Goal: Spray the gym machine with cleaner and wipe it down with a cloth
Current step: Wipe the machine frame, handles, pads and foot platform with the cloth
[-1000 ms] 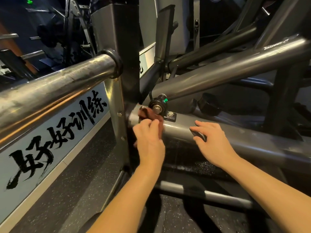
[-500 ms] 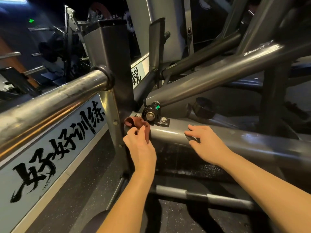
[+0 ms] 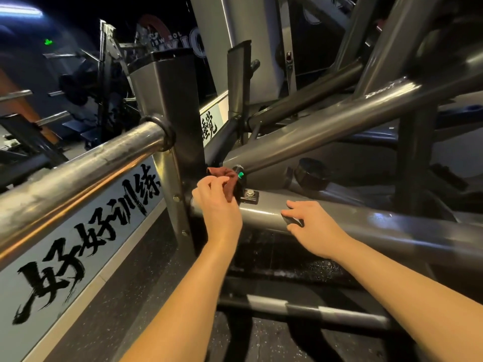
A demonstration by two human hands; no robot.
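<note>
The gym machine is a grey steel frame; its thick horizontal tube [image 3: 371, 226] runs right from an upright post [image 3: 170, 105]. My left hand [image 3: 217, 205] grips a small reddish-brown cloth [image 3: 224, 178] and holds it against the pivot bearing [image 3: 241, 176] where a slanted tube meets the frame. My right hand [image 3: 311, 226] rests on top of the horizontal tube, fingers spread and slightly bent, holding nothing. No spray bottle is in view.
A shiny round bar [image 3: 78, 168] juts toward me at the left, over a low white panel with black brush lettering [image 3: 86, 244]. A black knob [image 3: 311, 173] sits behind the tube. Dark speckled floor [image 3: 109, 309] lies below, crossed by a low bar [image 3: 313, 309].
My left hand has carried the cloth up from the tube's left end onto the pivot bearing, now covering it. My right hand stays resting on the tube. The view has tilted upward.
</note>
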